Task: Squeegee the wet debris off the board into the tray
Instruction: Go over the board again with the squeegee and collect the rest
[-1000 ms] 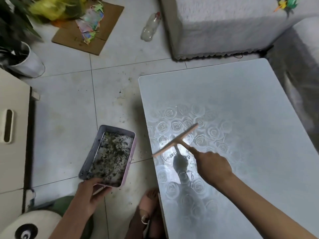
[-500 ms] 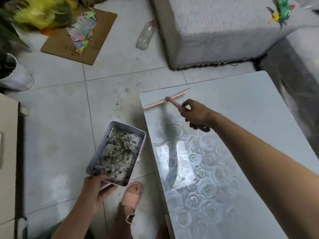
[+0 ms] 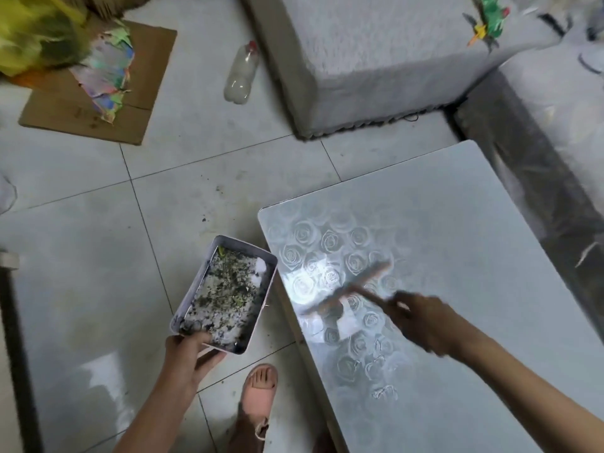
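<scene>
A glossy pale board (image 3: 457, 256) with a rose pattern fills the right side. My right hand (image 3: 421, 318) grips the handle of a pinkish T-shaped squeegee (image 3: 351, 287), blurred by motion, whose blade lies over the board's left part. My left hand (image 3: 191, 354) holds the near end of a rectangular tray (image 3: 271, 266) full of dark wet debris, just off the board's left edge above the tiled floor.
A clear plastic bottle (image 3: 240, 75) lies on the floor, and cardboard (image 3: 91, 93) with coloured scraps sits at the back left. White fuzzy upholstered blocks (image 3: 376, 53) stand behind the board. My sandalled foot (image 3: 260, 392) is below the tray.
My right hand has drawn the squeegee back from the board's far left corner toward the middle left. The tray in my left hand has come closer to the board's edge.
</scene>
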Demonstrator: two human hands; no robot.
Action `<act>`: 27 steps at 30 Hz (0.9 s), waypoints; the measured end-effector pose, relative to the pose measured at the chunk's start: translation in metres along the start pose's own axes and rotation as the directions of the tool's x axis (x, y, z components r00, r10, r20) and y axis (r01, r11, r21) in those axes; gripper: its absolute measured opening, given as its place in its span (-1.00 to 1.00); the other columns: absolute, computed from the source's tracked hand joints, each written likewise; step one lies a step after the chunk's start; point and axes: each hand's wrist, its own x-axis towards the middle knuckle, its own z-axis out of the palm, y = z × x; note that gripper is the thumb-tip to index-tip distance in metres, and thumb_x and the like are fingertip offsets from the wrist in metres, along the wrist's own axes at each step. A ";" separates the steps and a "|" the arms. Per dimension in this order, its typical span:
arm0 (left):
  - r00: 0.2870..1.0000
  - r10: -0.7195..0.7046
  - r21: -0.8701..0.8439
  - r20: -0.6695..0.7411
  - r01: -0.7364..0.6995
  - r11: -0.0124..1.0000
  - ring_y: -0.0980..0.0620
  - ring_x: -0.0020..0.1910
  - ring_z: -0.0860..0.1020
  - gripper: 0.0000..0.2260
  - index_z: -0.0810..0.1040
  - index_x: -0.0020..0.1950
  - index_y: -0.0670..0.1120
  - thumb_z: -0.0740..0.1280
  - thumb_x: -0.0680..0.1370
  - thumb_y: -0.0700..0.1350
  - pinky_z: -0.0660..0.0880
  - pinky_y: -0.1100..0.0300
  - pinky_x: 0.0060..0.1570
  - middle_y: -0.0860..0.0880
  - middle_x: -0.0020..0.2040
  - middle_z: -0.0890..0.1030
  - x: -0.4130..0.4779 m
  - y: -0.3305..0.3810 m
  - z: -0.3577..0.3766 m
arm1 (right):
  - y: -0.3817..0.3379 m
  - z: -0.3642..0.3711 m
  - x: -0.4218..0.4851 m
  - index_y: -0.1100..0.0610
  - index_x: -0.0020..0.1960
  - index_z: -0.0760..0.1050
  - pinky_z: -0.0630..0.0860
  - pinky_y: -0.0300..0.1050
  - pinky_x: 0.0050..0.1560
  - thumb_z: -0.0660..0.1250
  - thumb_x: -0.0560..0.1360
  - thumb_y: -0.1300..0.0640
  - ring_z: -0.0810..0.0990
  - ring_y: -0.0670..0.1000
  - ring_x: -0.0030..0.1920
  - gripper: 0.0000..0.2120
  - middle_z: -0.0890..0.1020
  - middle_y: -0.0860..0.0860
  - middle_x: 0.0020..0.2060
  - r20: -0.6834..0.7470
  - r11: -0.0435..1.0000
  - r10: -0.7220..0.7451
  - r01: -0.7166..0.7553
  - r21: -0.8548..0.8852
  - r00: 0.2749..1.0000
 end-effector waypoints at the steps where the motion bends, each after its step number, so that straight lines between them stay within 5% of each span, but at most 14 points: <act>1: 1.000 0.004 0.000 -0.005 -0.004 1.000 -0.13 0.01 0.54 -0.73 0.41 0.17 -0.19 0.18 0.51 -0.42 0.52 -0.01 -0.03 -0.22 0.09 0.54 0.001 0.004 0.001 | -0.018 -0.015 0.013 -0.17 -0.02 0.49 0.38 -0.28 -0.62 0.11 0.58 -0.15 0.43 -0.11 -0.65 -0.81 0.51 -0.07 -0.40 -0.058 0.996 -0.060 0.063 0.063 0.997; 3: 1.000 0.008 0.005 -0.014 -0.008 1.000 -0.13 0.02 0.54 -0.70 0.40 0.19 -0.17 0.18 0.50 -0.42 0.51 -0.02 -0.01 -0.21 0.10 0.55 0.004 0.009 0.000 | -0.056 -0.038 0.053 -0.24 0.08 0.49 0.30 -0.33 -0.62 0.13 0.60 -0.10 0.39 -0.10 -0.61 -0.82 0.47 -0.07 -0.38 -0.157 0.984 -0.159 0.169 0.055 0.975; 7: 1.000 0.011 0.022 -0.018 -0.011 1.000 -0.07 -0.07 0.57 -0.66 0.41 0.23 -0.14 0.19 0.50 -0.41 0.51 -0.03 -0.02 -0.18 0.06 0.56 0.010 0.016 -0.005 | -0.097 -0.042 0.121 0.04 0.20 0.44 0.37 -0.25 -0.50 0.16 0.57 -0.01 0.49 0.02 -0.51 -0.75 0.52 0.06 -0.23 -0.199 0.999 -0.050 0.050 -0.005 0.979; 10: 1.000 0.005 0.032 -0.023 -0.004 0.999 -0.13 -0.01 0.55 -0.67 0.40 0.22 -0.16 0.19 0.50 -0.42 0.51 -0.05 -0.01 -0.20 0.08 0.55 0.011 0.017 -0.010 | -0.070 -0.005 0.104 0.07 0.23 0.37 0.47 -0.09 -0.18 0.13 0.56 0.12 0.55 0.15 -0.20 -0.75 0.61 0.17 -0.01 -0.192 0.995 -0.081 0.069 -0.071 0.978; 12: 1.000 -0.015 0.042 -0.019 0.016 0.999 -0.16 0.03 0.54 -0.68 0.39 0.22 -0.17 0.19 0.51 -0.42 0.59 -0.03 -0.10 -0.21 0.08 0.54 0.010 0.019 -0.008 | -0.034 0.029 0.066 0.11 0.16 0.35 0.53 0.04 -0.08 0.10 0.59 0.11 0.59 0.25 -0.09 -0.81 0.63 0.23 -0.04 -0.162 1.000 -0.020 0.019 -0.008 0.987; 15: 0.999 -0.040 0.065 -0.005 0.040 0.997 -0.15 0.00 0.54 -0.69 0.40 0.22 -0.20 0.19 0.51 -0.42 0.63 0.03 -0.35 -0.24 0.07 0.54 0.003 0.023 0.000 | 0.014 0.063 -0.002 0.06 0.08 0.31 0.53 0.03 -0.12 0.08 0.59 0.08 0.60 0.25 -0.07 -0.89 0.63 0.17 -0.11 -0.054 0.994 0.104 -0.105 -0.008 0.993; 18: 0.998 -0.064 0.056 0.010 0.063 0.996 -0.14 0.07 0.53 -0.68 0.39 0.25 -0.21 0.20 0.51 -0.41 0.60 -0.03 -0.08 -0.26 0.16 0.53 -0.006 0.026 0.010 | 0.037 0.056 -0.040 -0.01 -0.01 0.25 0.46 -0.06 -0.17 0.07 0.60 0.03 0.59 0.21 -0.02 -0.95 0.62 0.12 -0.03 0.045 0.973 0.203 -0.196 -0.120 0.978; 20: 0.997 -0.068 0.056 0.025 0.067 0.996 -0.13 0.13 0.53 -0.62 0.36 0.32 -0.22 0.21 0.51 -0.40 0.51 -0.04 0.05 -0.24 0.21 0.52 -0.009 0.028 0.016 | 0.034 0.042 -0.036 0.00 0.00 0.29 0.39 -0.08 -0.21 0.06 0.60 0.01 0.59 0.20 0.00 -0.92 0.61 0.12 -0.02 -0.018 0.969 0.174 -0.175 -0.174 0.985; 23: 0.998 -0.048 0.078 0.041 0.045 0.996 -0.12 0.13 0.53 -0.56 0.31 0.39 -0.22 0.22 0.51 -0.39 0.50 -0.03 0.02 -0.25 0.27 0.49 -0.010 0.030 0.022 | -0.005 0.029 0.003 0.03 0.09 0.35 0.34 -0.09 -0.25 0.11 0.56 0.07 0.58 0.21 -0.07 -0.86 0.60 0.15 -0.08 -0.153 0.988 0.063 -0.083 -0.127 0.986; 27: 0.997 -0.056 0.139 0.044 0.050 0.989 -0.14 0.18 0.51 -0.57 0.33 0.37 -0.24 0.23 0.51 -0.39 0.60 -0.04 -0.08 -0.27 0.28 0.48 -0.011 0.031 0.032 | -0.021 0.042 0.020 -0.01 0.25 0.31 0.29 -0.11 -0.26 0.14 0.50 0.14 0.52 0.15 -0.12 -0.68 0.58 0.12 -0.03 -0.100 0.990 0.091 -0.101 -0.094 0.991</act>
